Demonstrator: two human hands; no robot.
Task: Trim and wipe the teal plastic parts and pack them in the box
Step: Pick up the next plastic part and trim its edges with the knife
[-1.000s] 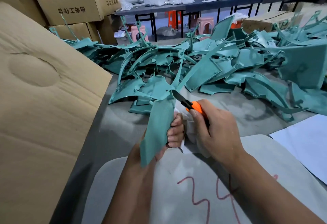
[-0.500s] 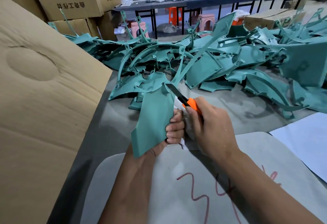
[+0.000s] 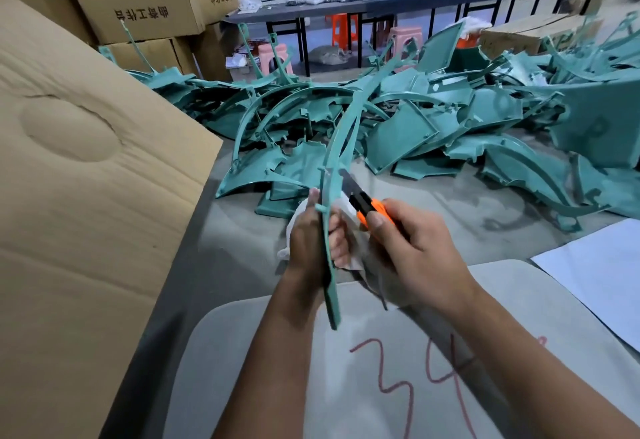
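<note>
Part (image 3: 330, 230) now turned edge-on to us; left hand (image 3: 313, 234) grips it with cloth (image 3: 294, 227), right hand (image 3: 412, 248) clamps knife (image 3: 363, 201), blade at edge. We judge trimming ongoing.

There is one view only, from a camera on the person's head. It looks forward and down, close over the desk (image 3: 433, 220), with the far room across its top edge.

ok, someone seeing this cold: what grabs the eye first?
The heap of teal parts sprawled across the grey table. In front, the left hand grips one teal part edge-on with a white cloth, while the right hand holds an orange utility knife against it.
</note>
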